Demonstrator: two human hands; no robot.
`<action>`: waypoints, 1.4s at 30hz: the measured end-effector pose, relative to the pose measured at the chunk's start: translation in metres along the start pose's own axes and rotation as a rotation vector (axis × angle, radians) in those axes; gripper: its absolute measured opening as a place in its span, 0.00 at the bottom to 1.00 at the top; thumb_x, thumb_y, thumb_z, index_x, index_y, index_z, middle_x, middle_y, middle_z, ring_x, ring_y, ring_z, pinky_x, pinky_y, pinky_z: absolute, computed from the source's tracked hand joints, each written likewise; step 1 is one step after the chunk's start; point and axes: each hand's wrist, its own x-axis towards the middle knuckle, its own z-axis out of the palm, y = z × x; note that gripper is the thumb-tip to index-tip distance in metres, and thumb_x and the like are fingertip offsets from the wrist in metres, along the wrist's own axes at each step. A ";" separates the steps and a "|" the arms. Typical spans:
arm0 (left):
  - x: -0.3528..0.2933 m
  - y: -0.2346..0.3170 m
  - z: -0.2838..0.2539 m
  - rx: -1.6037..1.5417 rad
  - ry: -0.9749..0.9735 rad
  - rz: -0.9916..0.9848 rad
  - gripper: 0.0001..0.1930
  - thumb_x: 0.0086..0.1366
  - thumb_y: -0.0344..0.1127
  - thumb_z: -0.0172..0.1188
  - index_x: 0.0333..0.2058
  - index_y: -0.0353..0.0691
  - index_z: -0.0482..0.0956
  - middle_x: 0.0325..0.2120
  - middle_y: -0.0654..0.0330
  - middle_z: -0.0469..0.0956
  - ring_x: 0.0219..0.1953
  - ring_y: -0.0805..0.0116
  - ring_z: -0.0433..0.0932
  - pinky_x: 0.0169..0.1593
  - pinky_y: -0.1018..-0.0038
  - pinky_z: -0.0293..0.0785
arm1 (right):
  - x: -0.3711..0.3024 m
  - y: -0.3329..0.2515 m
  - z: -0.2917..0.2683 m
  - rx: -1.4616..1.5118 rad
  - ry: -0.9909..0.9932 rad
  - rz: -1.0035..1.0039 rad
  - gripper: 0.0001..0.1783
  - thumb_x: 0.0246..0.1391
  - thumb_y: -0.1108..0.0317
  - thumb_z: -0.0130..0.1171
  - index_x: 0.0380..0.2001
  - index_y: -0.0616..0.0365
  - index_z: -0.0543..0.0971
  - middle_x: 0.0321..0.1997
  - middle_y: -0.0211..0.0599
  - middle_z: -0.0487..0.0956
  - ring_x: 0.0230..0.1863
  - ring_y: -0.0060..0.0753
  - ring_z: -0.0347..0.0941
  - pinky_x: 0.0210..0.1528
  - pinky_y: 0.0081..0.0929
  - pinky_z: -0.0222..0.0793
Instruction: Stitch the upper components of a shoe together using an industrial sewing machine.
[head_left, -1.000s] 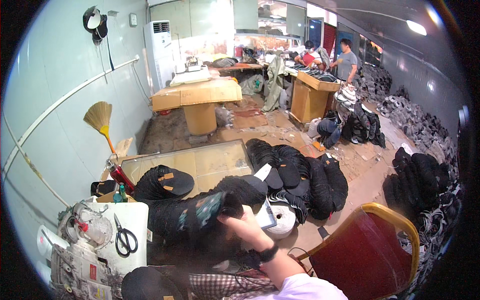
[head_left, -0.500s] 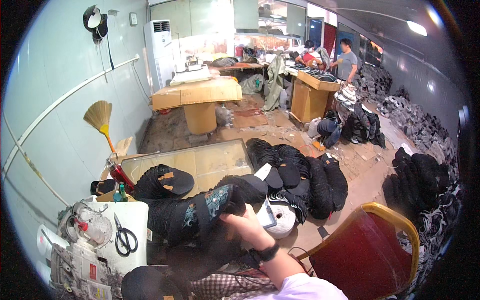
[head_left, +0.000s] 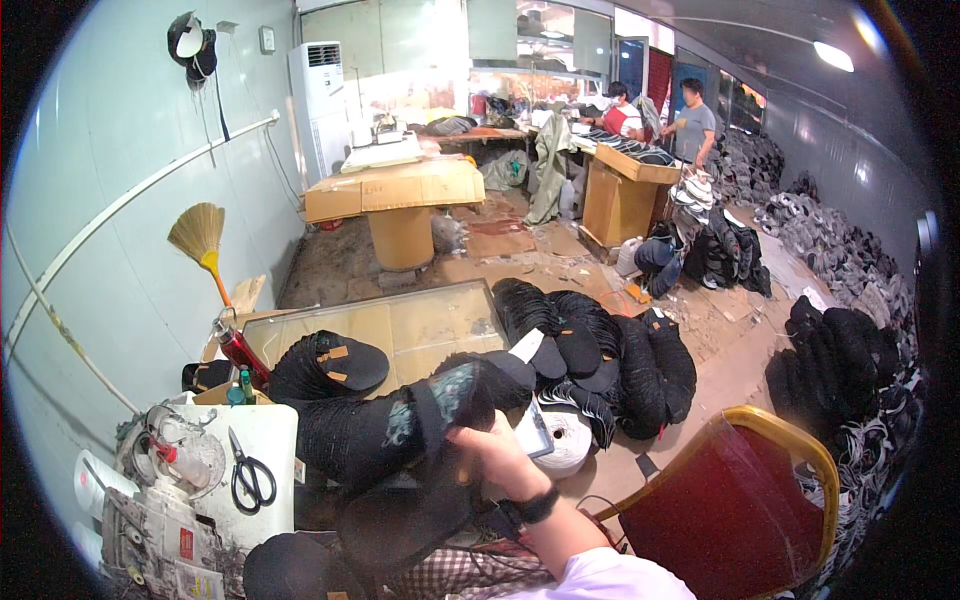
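Observation:
My right hand reaches in from the lower right, a black band on its wrist. Its fingers are curled round the edge of a black cap, which is smeared by motion. Just behind it lies a long nested stack of black caps, with a pale teal-grey pattern near the hand. Below the hand hangs another dark blurred cap shape, over a checked cloth. My left hand does not show. A black cap rests at the lower left edge.
A sewing machine stands left, with black-handled scissors on its white table. A white thread cone and more cap stacks lie right of centre. A red chair stands near right. Two people work at the back.
The patterned front of the cap by my right hand has turned and blurred, and dark fabric now covers part of it. My right hand has barely shifted. One person at the back has straightened up.

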 end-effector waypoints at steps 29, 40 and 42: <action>0.003 -0.008 -0.003 0.065 -0.012 0.086 0.11 0.66 0.34 0.50 0.42 0.34 0.73 0.26 0.60 0.77 0.29 0.73 0.73 0.37 0.76 0.70 | 0.007 0.000 0.018 -0.945 -0.012 -0.639 0.14 0.48 0.75 0.57 0.41 0.63 0.76 0.31 0.34 0.79 0.29 0.30 0.76 0.32 0.26 0.73; 0.002 -0.010 -0.003 0.033 -0.013 0.061 0.10 0.65 0.32 0.50 0.42 0.35 0.73 0.26 0.61 0.76 0.28 0.75 0.72 0.37 0.78 0.70 | 0.004 0.000 0.003 0.413 -0.091 0.099 0.13 0.51 0.72 0.56 0.41 0.64 0.76 0.39 0.35 0.79 0.38 0.27 0.75 0.40 0.24 0.70; 0.002 -0.011 -0.004 0.022 -0.013 0.057 0.10 0.65 0.33 0.50 0.42 0.35 0.73 0.26 0.61 0.76 0.28 0.75 0.72 0.37 0.78 0.69 | 0.009 0.002 0.009 -0.342 -0.066 -0.150 0.12 0.48 0.74 0.59 0.39 0.63 0.77 0.34 0.36 0.80 0.33 0.28 0.75 0.37 0.25 0.71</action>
